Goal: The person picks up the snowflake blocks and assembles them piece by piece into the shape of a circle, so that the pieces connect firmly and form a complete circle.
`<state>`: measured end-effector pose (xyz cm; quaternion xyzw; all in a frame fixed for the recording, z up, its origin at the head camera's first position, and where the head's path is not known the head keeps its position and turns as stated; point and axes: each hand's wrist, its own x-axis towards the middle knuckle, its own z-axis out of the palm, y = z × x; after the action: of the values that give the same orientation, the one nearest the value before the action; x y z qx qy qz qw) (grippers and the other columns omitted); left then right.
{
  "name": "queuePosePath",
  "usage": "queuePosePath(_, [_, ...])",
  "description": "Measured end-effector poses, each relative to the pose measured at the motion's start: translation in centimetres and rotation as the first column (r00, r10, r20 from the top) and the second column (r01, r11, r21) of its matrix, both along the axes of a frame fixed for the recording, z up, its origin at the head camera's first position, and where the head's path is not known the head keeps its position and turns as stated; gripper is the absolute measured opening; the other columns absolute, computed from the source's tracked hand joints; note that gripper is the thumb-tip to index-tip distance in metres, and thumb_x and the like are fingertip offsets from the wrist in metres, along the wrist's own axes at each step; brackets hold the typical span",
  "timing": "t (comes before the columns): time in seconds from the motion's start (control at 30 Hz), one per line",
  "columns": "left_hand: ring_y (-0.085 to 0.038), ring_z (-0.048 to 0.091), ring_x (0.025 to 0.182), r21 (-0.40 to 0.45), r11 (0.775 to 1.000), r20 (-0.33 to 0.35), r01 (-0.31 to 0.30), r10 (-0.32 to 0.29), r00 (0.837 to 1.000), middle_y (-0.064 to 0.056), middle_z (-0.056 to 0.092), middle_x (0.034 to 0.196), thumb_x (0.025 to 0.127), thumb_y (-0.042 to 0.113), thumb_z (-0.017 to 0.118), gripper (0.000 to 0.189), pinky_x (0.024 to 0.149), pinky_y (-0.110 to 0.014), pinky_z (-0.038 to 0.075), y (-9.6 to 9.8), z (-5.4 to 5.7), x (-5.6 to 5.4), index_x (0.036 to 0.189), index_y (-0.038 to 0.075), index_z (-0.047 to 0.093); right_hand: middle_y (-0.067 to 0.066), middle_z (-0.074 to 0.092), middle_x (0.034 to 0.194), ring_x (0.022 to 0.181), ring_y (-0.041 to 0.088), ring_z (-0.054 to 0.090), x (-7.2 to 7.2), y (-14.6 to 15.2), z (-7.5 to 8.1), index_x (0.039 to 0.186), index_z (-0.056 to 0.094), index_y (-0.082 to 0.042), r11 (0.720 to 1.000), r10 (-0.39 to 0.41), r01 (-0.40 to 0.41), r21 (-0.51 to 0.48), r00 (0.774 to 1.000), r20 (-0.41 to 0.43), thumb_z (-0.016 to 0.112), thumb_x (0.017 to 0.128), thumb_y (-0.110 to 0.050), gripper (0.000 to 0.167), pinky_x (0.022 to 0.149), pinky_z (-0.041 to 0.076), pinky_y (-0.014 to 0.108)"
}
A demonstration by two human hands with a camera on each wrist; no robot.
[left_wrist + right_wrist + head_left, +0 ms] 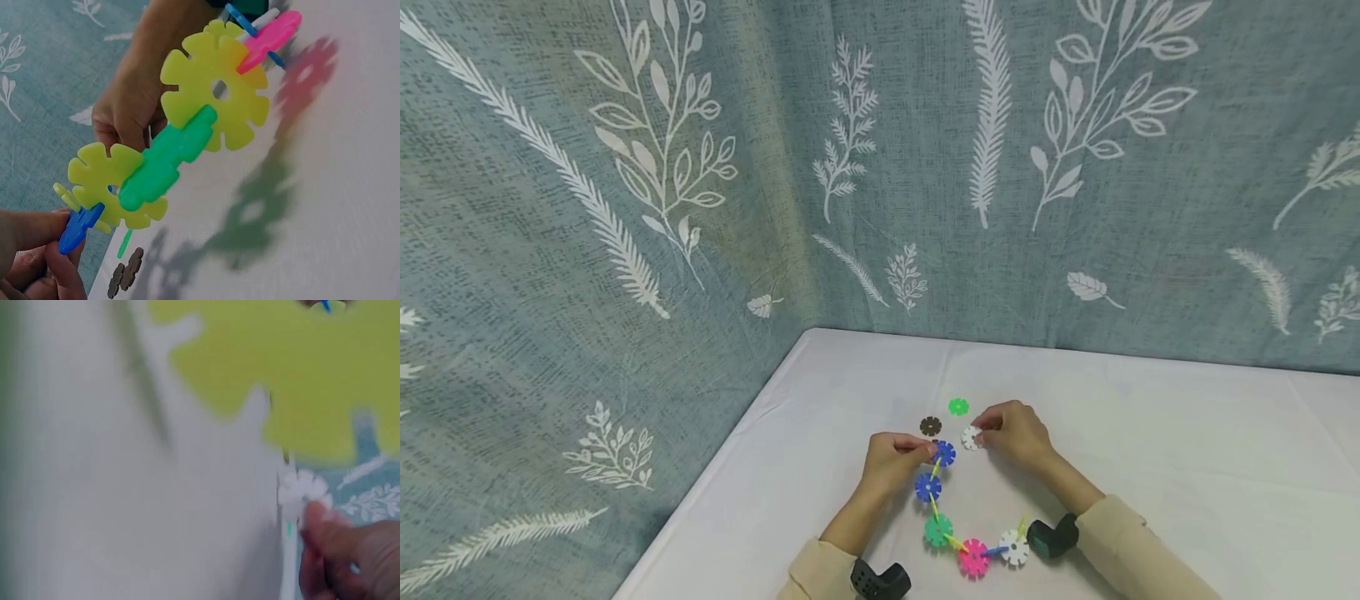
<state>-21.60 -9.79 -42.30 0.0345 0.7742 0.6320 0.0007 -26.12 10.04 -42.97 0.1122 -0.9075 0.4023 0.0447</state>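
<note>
My left hand (891, 462) pinches a blue notched disc (945, 453) at one end of a curved chain of interlocked flower-shaped discs. From there the chain runs through yellow pieces, another blue disc (928, 487), a green disc (937, 530) and a pink disc (974, 558). It ends with a white disc (1014, 548) and a yellow disc near the right wrist. My right hand (1018, 435) pinches a separate loose white disc (303, 490), just right of the left hand. The right wrist view is mostly filled by a large yellow disc (281, 369) close to the camera.
Beyond the hands, a bright green disc (958, 407) and a brown disc (931, 427) lie on the white-covered table (1225, 450). A second brown disc (115, 281) shows beside it in the left wrist view. A leaf-patterned curtain (925, 167) borders the table's back and left.
</note>
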Motion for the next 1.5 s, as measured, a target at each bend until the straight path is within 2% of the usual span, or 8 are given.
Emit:
queuePosePath(0.27, [-0.014,0.066,0.068,0.002,1.000,0.038,-0.029,0.029,0.999,-0.019,0.070,0.079,0.079,0.007,0.067,0.020,0.068,-0.022,0.050,-0.2,0.1,0.0,0.088,-0.010,0.067,0.002,0.067,0.069,0.064,0.007,0.054,1.1,-0.1,0.9,0.075,0.069,-0.005,0.981,0.140,-0.140,-0.136,0.990,-0.015,0.072,0.076,-0.008,0.005,0.059,0.043,0.019])
queuePosePath(0.5, [-0.022,0.068,0.073,0.010,0.999,0.045,-0.034,0.033,0.998,-0.018,0.070,0.079,0.080,0.009,0.067,0.022,0.069,-0.023,0.049,-0.3,0.2,0.2,0.090,-0.010,0.067,0.001,0.068,0.070,0.064,0.006,0.055,1.8,-1.0,1.2,0.072,0.068,-0.008,0.979,0.101,-0.103,-0.174,0.995,-0.020,0.073,0.074,-0.006,0.006,0.058,0.044,0.019])
queuePosePath(0.97, [-0.007,0.061,0.062,0.097,0.982,0.064,-0.163,0.157,0.986,-0.018,0.070,0.081,0.075,0.000,0.064,0.014,0.063,-0.019,0.046,1.0,0.3,1.4,0.082,-0.012,0.067,0.010,0.068,0.073,0.061,0.008,0.062,2.6,-2.3,0.9,0.078,0.066,0.005,0.956,0.133,-0.157,-0.246,0.985,-0.112,0.067,0.077,0.004,0.002,0.058,0.050,0.018])
queuePosePath(1.03, [-0.008,0.062,0.062,0.057,0.987,0.030,-0.150,0.148,0.989,-0.019,0.070,0.080,0.075,0.001,0.065,0.013,0.061,-0.019,0.047,0.8,0.3,1.5,0.080,-0.011,0.067,0.010,0.068,0.072,0.061,0.008,0.062,2.7,-2.4,0.9,0.078,0.066,0.004,0.958,0.147,-0.172,-0.230,0.981,-0.123,0.067,0.077,0.003,0.002,0.058,0.050,0.018])
queuePosePath(1.13, [-0.007,0.060,0.058,-0.145,0.983,-0.077,-0.114,0.104,0.992,-0.014,0.070,0.072,0.075,0.006,0.069,0.012,0.056,-0.018,0.044,0.0,0.3,1.5,0.076,-0.005,0.070,0.009,0.068,0.072,0.062,0.007,0.062,2.7,-2.5,0.8,0.078,0.065,0.004,0.950,0.202,-0.222,-0.219,0.973,-0.110,0.067,0.078,0.001,0.003,0.058,0.050,0.018])
queuePosePath(1.27, [-0.002,0.048,0.052,-0.422,0.886,-0.311,-0.191,0.056,0.949,-0.003,0.067,0.062,0.076,0.016,0.073,0.011,0.049,-0.017,0.037,-1.2,0.5,1.5,0.071,0.005,0.073,0.008,0.066,0.071,0.064,0.008,0.062,2.4,-2.8,0.6,0.077,0.064,0.003,0.924,0.303,-0.311,-0.222,0.951,-0.068,0.067,0.079,-0.001,0.006,0.060,0.051,0.019])
queuePosePath(1.37, [-0.003,0.048,0.056,-0.459,0.868,-0.408,-0.190,-0.016,0.913,0.000,0.067,0.065,0.075,0.017,0.075,0.009,0.053,-0.017,0.039,-1.5,0.6,1.5,0.076,0.008,0.074,0.007,0.064,0.070,0.065,0.011,0.063,2.2,-3.2,0.5,0.076,0.064,0.004,0.913,0.336,-0.336,-0.231,0.941,-0.043,0.067,0.079,-0.001,0.006,0.060,0.051,0.019])
queuePosePath(1.5, [-0.006,0.056,0.065,-0.465,0.876,-0.429,-0.127,-0.097,0.898,0.000,0.069,0.071,0.074,0.013,0.075,0.008,0.060,-0.017,0.044,-1.4,0.3,1.6,0.078,0.007,0.073,0.006,0.063,0.070,0.066,0.009,0.061,2.0,-3.6,0.4,0.077,0.065,0.003,0.911,0.340,-0.336,-0.239,0.940,-0.025,0.069,0.078,-0.002,0.007,0.061,0.051,0.019])
